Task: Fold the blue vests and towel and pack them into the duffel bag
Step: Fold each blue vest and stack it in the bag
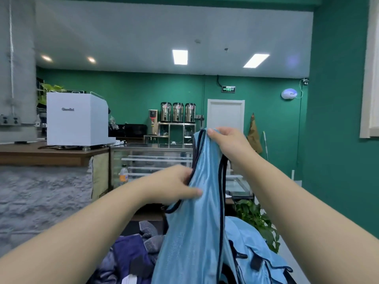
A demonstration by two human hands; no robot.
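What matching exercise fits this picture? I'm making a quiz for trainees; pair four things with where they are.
Things:
1. vest
2. right hand
3. left hand
4. towel

Places:
A. lying low on the pile
B. hanging between both hands
C. gripping the vest's top
D. pinching the vest's left edge, lower down

Pairs: 1-B, 2-C, 3-D, 4-A

Light-blue vest (190, 238) hangs upright, seemingly dark-trimmed.

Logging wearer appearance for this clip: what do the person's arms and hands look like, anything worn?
Both forearms are bare, with no sleeves in view. The left hand and right hand wear no gloves, and no rings, watch or wristbands are visible. No markings show on either arm.
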